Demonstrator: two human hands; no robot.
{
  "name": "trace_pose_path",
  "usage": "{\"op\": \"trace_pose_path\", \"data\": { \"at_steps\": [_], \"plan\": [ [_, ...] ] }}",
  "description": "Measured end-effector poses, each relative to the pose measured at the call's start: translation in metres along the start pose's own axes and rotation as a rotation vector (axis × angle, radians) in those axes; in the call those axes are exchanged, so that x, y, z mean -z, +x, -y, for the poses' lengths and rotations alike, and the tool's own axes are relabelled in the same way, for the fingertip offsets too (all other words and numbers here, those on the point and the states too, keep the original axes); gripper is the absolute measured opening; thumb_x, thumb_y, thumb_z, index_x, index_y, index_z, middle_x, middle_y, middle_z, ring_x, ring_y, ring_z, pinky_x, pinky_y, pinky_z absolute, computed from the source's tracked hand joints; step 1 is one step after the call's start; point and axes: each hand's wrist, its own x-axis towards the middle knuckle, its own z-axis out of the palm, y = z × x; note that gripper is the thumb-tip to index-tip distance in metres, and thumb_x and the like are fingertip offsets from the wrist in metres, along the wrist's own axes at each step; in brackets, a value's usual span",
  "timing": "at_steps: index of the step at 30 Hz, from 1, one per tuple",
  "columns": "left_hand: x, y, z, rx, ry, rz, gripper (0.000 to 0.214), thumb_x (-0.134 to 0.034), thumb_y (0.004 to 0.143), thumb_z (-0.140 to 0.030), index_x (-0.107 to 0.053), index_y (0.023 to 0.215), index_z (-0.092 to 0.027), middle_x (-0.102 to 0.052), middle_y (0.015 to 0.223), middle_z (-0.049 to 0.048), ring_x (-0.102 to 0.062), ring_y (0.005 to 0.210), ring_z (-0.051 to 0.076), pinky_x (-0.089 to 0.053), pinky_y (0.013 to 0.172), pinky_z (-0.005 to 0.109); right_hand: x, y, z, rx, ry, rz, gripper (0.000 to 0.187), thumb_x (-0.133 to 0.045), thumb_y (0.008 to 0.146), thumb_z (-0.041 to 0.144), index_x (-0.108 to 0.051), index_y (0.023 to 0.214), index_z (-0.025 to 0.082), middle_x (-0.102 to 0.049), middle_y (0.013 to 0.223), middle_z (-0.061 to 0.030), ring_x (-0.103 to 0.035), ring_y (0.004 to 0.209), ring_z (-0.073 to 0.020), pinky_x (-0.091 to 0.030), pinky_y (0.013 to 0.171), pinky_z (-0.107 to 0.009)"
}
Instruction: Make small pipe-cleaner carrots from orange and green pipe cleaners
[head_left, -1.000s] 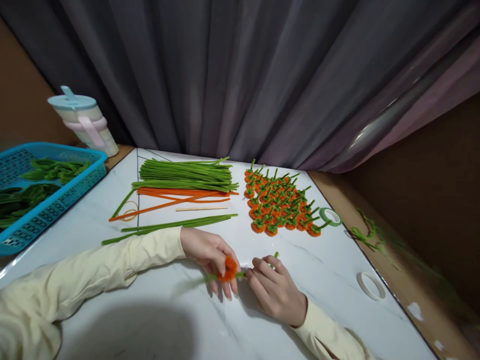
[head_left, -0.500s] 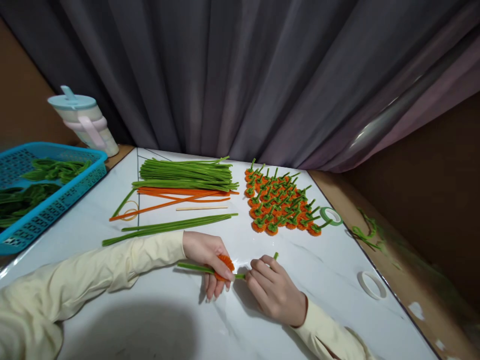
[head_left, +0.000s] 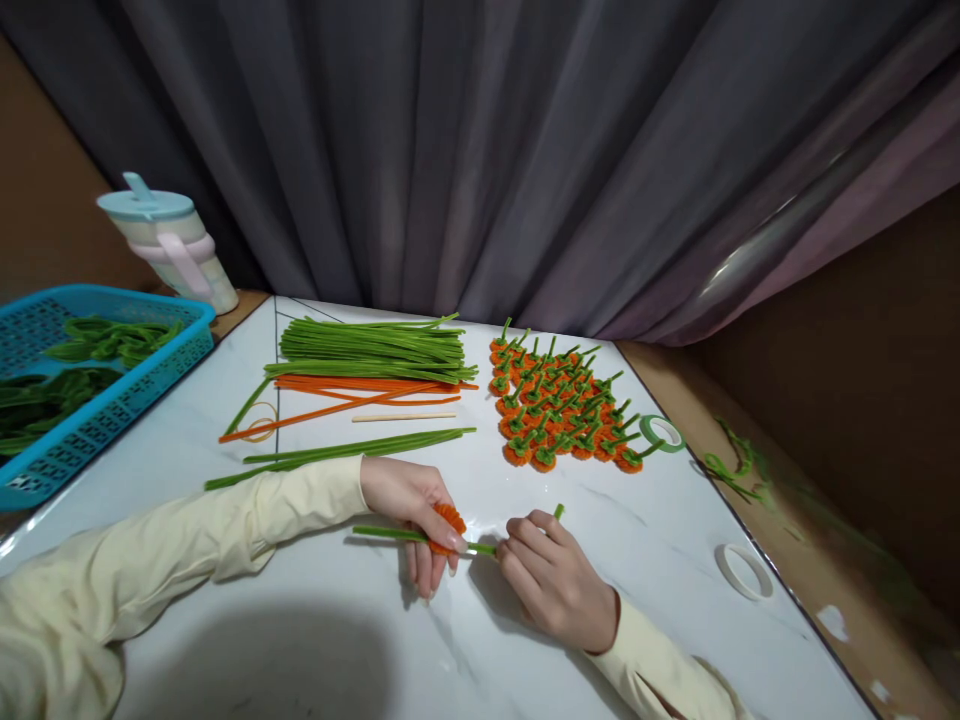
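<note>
My left hand (head_left: 414, 508) is closed on a small orange pipe-cleaner coil (head_left: 449, 523) low on the white table (head_left: 315, 640). A green pipe cleaner (head_left: 390, 534) runs through the coil and sticks out to the left. My right hand (head_left: 553, 580) pinches the same green stem on the coil's right side; its free end (head_left: 557, 511) pokes up behind the fingers. Both wrists rest on the tabletop.
Several finished orange coils with green stems (head_left: 562, 405) lie in a heap behind the hands. Bundles of green (head_left: 375, 350) and orange (head_left: 352, 390) pipe cleaners lie at the back left. A blue basket (head_left: 97, 400), a lidded jug (head_left: 169, 240) and tape rolls (head_left: 661, 432) (head_left: 741, 570) stand around.
The orange coil has turned from facing up to edge-on in my left hand. The green stem now sticks out to the left. My right hand shifted slightly right.
</note>
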Motion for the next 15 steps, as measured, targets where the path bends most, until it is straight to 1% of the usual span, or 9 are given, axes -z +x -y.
{"op": "trace_pose_path", "data": {
  "at_steps": [4,7,9,12,15],
  "plan": [
    [0.0006,-0.0013,-0.0008,-0.01,0.009,-0.004,0.025,-0.064,0.076,-0.035,-0.065,0.074,-0.01,-0.069,0.063,0.0061,-0.066,0.057,0.018,-0.053,0.058,0.03,0.0008,-0.0017,-0.0021,-0.012,-0.019,-0.001,0.031,-0.034,0.083,-0.002,-0.057,0.064,0.007,-0.05,0.056,-0.0067,-0.047,0.065,-0.0179,-0.036,0.063,-0.032],
    [0.0017,-0.0014,-0.0008,0.015,0.008,0.012,0.026,-0.065,0.075,-0.036,-0.065,0.076,-0.01,-0.069,0.062,0.0062,-0.066,0.057,0.018,-0.053,0.058,0.03,0.001,-0.0024,-0.0026,-0.005,-0.014,-0.002,0.031,-0.033,0.083,-0.002,-0.056,0.064,0.008,-0.05,0.056,-0.0065,-0.047,0.065,-0.0177,-0.037,0.063,-0.032],
    [0.002,-0.0016,-0.0004,0.002,0.013,0.015,0.026,-0.065,0.075,-0.035,-0.066,0.077,-0.01,-0.069,0.062,0.0063,-0.066,0.057,0.019,-0.053,0.059,0.031,0.0014,-0.0028,-0.0027,-0.008,-0.013,-0.009,0.03,-0.034,0.082,-0.002,-0.056,0.065,0.009,-0.05,0.056,-0.006,-0.047,0.065,-0.0177,-0.036,0.063,-0.032],
    [0.0017,-0.0022,0.0003,-0.035,0.01,-0.02,0.024,-0.064,0.076,-0.034,-0.066,0.076,-0.01,-0.069,0.063,0.0061,-0.066,0.057,0.018,-0.053,0.059,0.031,0.0024,-0.0029,-0.0032,-0.025,-0.015,-0.015,0.029,-0.033,0.083,-0.001,-0.054,0.067,0.011,-0.049,0.056,-0.0051,-0.047,0.065,-0.0177,-0.036,0.062,-0.031],
    [0.0014,-0.002,0.0005,-0.017,-0.004,-0.063,0.025,-0.066,0.075,-0.035,-0.065,0.075,-0.01,-0.068,0.062,0.0055,-0.066,0.058,0.017,-0.052,0.061,0.028,0.0031,-0.0021,-0.0045,-0.037,-0.012,-0.016,0.029,-0.031,0.082,-0.001,-0.053,0.067,0.012,-0.048,0.056,-0.0048,-0.047,0.065,-0.0178,-0.036,0.062,-0.032]
  ]
}}
